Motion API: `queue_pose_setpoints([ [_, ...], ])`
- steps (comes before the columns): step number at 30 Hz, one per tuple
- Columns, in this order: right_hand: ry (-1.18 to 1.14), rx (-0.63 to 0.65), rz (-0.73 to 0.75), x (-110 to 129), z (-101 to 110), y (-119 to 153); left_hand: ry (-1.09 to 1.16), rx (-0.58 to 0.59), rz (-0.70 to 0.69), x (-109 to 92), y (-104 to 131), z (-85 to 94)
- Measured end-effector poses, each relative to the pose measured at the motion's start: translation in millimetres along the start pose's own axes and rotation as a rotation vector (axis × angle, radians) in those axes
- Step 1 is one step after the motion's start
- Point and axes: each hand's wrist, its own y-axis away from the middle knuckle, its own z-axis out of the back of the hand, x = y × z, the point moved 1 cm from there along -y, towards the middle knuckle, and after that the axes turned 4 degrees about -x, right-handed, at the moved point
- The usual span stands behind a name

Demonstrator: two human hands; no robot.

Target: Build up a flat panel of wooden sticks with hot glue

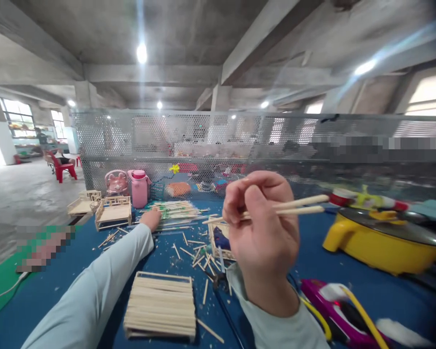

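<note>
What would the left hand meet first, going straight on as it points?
The left hand would probably meet the loose pile of thin, pale wooden sticks just ahead; depth is unclear, and it may be touching them.

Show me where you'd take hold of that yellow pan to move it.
Probably around the handle of the yellow pan, coming from the left of the picture. It juts out on that side, toward the raised right hand, which would first need to put down its wooden sticks. Gripping the knob on top might lift only the lid.
</note>
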Motion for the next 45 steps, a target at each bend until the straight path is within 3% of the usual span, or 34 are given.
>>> queue_pose_setpoints([
  [6,-0.010,0.028,-0.032,-9,-1,-1,-0.010,0.033,-0.043,10,-3,-1.0],
  [11,0.013,0.040,-0.111,-25,-3,-2,0.027,-0.009,-0.082,19,1,-0.9],
  [20,0.027,0.051,-0.120,-30,-2,-3,0.156,-0.058,-0.092,8,5,2.5],
  [24,0.118,-0.003,-0.099,-38,6,-12,0.243,-0.187,-0.036,12,28,20.9],
  [28,0.499,0.016,-0.072,-64,14,-17,0.342,-0.307,-0.062,14,74,41.0],
  [33,0.840,0.386,-0.184,-96,8,-7,0.428,-0.381,-0.145,4,118,51.8],
  [35,0.849,0.433,-0.197,-97,3,-2,0.447,-0.382,-0.184,0,123,53.7],
  [40,0.816,0.240,-0.104,-83,-1,-1,0.492,-0.378,-0.228,-5,125,58.5],
  [45,0.925,0.448,0.038,-90,-13,14,0.594,-0.379,-0.191,-10,129,57.4],
])
